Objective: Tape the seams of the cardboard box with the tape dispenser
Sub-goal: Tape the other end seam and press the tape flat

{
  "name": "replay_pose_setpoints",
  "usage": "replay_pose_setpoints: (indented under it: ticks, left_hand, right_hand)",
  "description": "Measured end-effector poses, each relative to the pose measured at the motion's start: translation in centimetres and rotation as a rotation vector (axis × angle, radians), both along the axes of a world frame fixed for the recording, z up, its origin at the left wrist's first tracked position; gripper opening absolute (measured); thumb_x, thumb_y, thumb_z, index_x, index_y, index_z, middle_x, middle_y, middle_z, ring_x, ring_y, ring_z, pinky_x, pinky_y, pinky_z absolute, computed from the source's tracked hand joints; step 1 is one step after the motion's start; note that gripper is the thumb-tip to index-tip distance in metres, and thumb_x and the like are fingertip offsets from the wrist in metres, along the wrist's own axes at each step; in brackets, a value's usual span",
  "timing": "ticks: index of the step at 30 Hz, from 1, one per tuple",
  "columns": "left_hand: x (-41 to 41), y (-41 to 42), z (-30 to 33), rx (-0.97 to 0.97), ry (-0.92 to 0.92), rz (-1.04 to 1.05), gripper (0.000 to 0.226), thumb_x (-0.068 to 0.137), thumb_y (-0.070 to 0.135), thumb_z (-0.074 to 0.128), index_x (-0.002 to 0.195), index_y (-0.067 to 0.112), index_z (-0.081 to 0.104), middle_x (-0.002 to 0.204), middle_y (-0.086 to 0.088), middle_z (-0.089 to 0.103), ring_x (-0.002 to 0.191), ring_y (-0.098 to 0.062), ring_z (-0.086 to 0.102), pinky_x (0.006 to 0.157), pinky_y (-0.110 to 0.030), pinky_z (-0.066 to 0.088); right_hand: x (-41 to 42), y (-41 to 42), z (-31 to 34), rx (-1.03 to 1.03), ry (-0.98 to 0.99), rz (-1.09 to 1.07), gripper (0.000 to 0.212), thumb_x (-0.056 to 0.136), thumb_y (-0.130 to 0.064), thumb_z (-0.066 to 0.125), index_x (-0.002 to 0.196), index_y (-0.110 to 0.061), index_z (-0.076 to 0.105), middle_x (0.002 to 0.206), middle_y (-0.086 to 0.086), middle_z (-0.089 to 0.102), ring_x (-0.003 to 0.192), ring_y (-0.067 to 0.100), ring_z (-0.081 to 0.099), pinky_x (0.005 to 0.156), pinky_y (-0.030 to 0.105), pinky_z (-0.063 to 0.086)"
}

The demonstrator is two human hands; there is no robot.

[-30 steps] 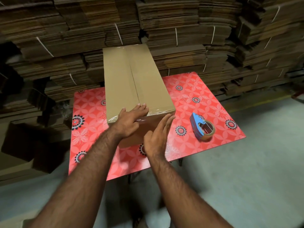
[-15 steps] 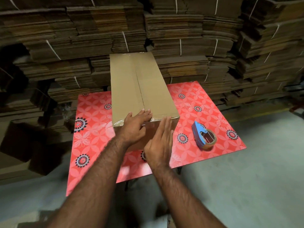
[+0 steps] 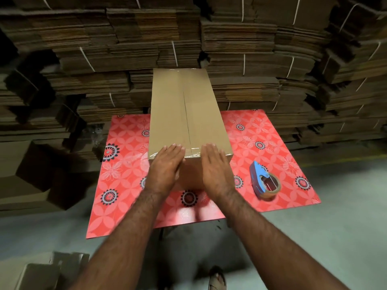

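- Against half a second ago: right hand (image 3: 216, 168) shifted outward, now flat on the near top edge of the cardboard box (image 3: 186, 114), right of the centre seam (image 3: 187, 120); left hand (image 3: 166, 166) laid flat on the same edge, left of the seam; both spread open, palms down, gripping nothing; gap between the two hands wider than before.
- Tape dispenser (image 3: 264, 181) unmoved, lying on the table (image 3: 125, 185) to the right of the box, apart from both hands.
- Glossy tape across the near edge, partly hidden under the fingers; far end of the seam too dim to judge; forearms blurred.
- Box resting lengthwise on a red floral tabletop; strapped stacks of flat cardboard (image 3: 251, 59) behind; grey floor (image 3: 314, 237) below.
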State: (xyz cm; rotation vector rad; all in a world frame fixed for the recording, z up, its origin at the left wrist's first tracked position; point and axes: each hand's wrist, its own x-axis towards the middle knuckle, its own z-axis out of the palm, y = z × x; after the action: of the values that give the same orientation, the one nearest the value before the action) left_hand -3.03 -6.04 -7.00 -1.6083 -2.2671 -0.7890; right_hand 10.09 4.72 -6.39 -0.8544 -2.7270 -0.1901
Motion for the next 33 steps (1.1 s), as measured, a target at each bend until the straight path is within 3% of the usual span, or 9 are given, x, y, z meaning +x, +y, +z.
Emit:
replay_pose_setpoints:
  ticks: [7,10,13,17,22,25,26,29,33]
  left_hand:
    - [-0.2,-0.4,0.3,-0.057,0.037,-0.006,0.038,0.087,0.003,0.070,0.125,0.004,0.066,0.131,-0.014,0.065,0.123,-0.032,0.060,0.107,-0.050,0.045]
    - [0.3,-0.4,0.7,-0.122,0.006,-0.003,0.070,0.066,-0.019,0.068,0.132,0.003,0.060,0.138,-0.015,0.059,0.130,-0.033,0.054,0.113,-0.049,0.037]
    - [0.9,-0.5,1.0,-0.208,-0.003,0.037,0.088,0.057,-0.024,0.060,0.140,0.002,0.051,0.146,-0.016,0.050,0.138,-0.032,0.045,0.118,-0.046,0.029]
    - [1.1,0.0,0.8,-0.217,0.017,0.091,0.080,0.065,-0.019,0.066,0.140,0.003,0.051,0.145,-0.016,0.051,0.137,-0.032,0.047,0.116,-0.045,0.031]
    - [0.1,-0.5,-0.5,-0.142,0.038,0.132,0.057,0.079,-0.001,0.075,0.133,0.006,0.059,0.139,-0.012,0.059,0.129,-0.028,0.055,0.112,-0.042,0.037]
    - [-0.3,-1.1,-0.4,-0.097,0.028,0.172,0.045,0.087,0.014,0.072,0.130,0.006,0.062,0.135,-0.013,0.062,0.128,-0.030,0.056,0.111,-0.046,0.040]
    - [-0.5,-1.2,-0.2,-0.094,0.027,0.186,0.043,0.091,0.026,0.067,0.129,0.007,0.062,0.135,-0.012,0.062,0.129,-0.031,0.055,0.111,-0.047,0.038]
    - [-0.7,-1.0,1.2,-0.194,-0.052,0.270,0.070,0.092,0.061,0.035,0.136,0.011,0.056,0.145,-0.011,0.054,0.140,-0.031,0.043,0.117,-0.050,0.027]
    - [0.8,0.9,1.7,-0.276,-0.068,0.359,0.076,0.089,0.069,0.015,0.147,0.029,0.043,0.159,-0.006,0.034,0.149,-0.027,0.024,0.119,-0.053,0.017]
  right_hand:
    - [2.5,2.2,-0.5,-0.021,0.036,0.131,0.063,0.082,-0.006,0.027,0.140,0.003,0.050,0.142,0.022,0.053,0.133,0.037,0.050,0.110,0.050,0.041]
    - [3.3,2.8,-0.2,-0.029,0.027,0.074,0.067,0.080,-0.007,0.025,0.140,0.004,0.050,0.142,0.022,0.053,0.133,0.037,0.050,0.113,0.050,0.038]
    - [1.6,1.7,0.1,-0.052,0.033,0.047,0.061,0.080,-0.011,0.048,0.140,0.003,0.050,0.141,0.021,0.054,0.133,0.035,0.050,0.114,0.053,0.035]
    - [-0.6,1.8,-0.2,-0.020,0.039,0.211,0.052,0.085,-0.017,0.058,0.135,0.000,0.056,0.136,0.018,0.060,0.127,0.031,0.057,0.108,0.047,0.042]
    - [2.0,6.0,-1.4,0.028,0.118,0.256,0.044,0.093,-0.014,0.054,0.134,-0.001,0.058,0.135,0.018,0.061,0.126,0.033,0.057,0.107,0.043,0.042]
    - [3.8,7.8,-1.1,0.051,0.098,0.229,0.044,0.099,-0.027,0.046,0.132,-0.001,0.059,0.133,0.018,0.061,0.125,0.033,0.057,0.108,0.043,0.040]
    - [3.9,7.9,-0.8,0.038,0.074,0.202,0.050,0.099,-0.035,0.041,0.131,-0.001,0.059,0.132,0.018,0.062,0.125,0.033,0.057,0.108,0.044,0.040]
    - [2.6,6.4,0.5,-0.047,0.075,0.112,0.067,0.099,-0.053,0.031,0.133,-0.002,0.056,0.138,0.017,0.058,0.132,0.030,0.051,0.112,0.047,0.034]
    - [-0.6,3.3,1.0,-0.176,0.109,-0.019,0.076,0.099,-0.056,0.018,0.146,-0.001,0.044,0.152,0.016,0.044,0.144,0.028,0.036,0.118,0.050,0.025]
